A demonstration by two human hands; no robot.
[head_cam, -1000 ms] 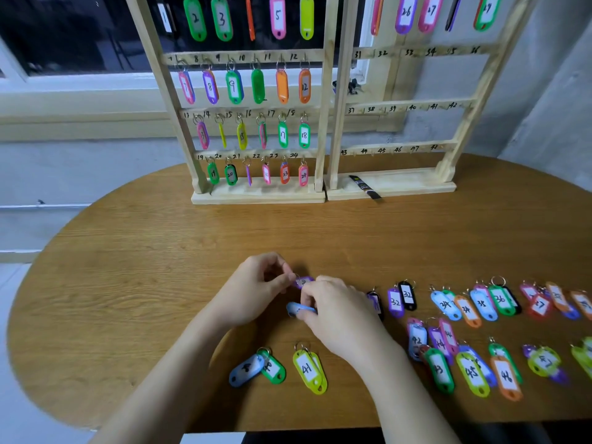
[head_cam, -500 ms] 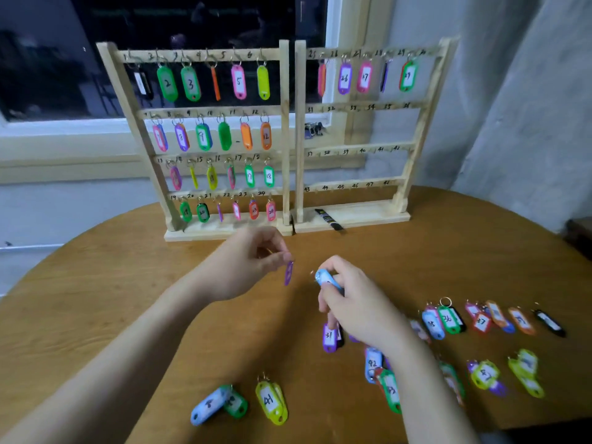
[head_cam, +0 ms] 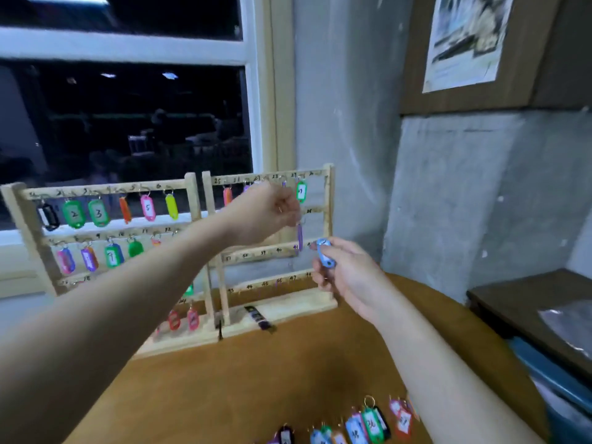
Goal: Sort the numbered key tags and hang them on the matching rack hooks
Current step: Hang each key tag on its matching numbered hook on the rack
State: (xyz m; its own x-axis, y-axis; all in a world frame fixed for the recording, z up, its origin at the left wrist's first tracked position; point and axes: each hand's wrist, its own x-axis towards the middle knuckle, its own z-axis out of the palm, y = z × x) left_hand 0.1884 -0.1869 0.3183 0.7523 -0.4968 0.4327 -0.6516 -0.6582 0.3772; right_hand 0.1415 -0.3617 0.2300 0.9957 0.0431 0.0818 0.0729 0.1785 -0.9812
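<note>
At frame centre our left hand (head_cam: 266, 213) pinches a purple tag (head_cam: 300, 236) against the right rack (head_cam: 326, 225); just below-right, our right hand (head_cam: 349, 277) grips a blue tag (head_cam: 325, 253).

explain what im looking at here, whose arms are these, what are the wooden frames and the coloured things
This is one picture from a camera worn on a person's head, looking forward and down, so the two bare arms are that person's own. No machine is involved.

The wooden frames are two racks with numbered hooks, standing on a round table by a window. The coloured things are numbered key tags. Many already hang on the left-side rack; more loose tags lie on the table's near edge.

The left hand pinches a purple tag up against the right-side rack, apparently to hang it. The right hand holds a blue tag just below. The numbers on these two are too blurred to read.
</note>
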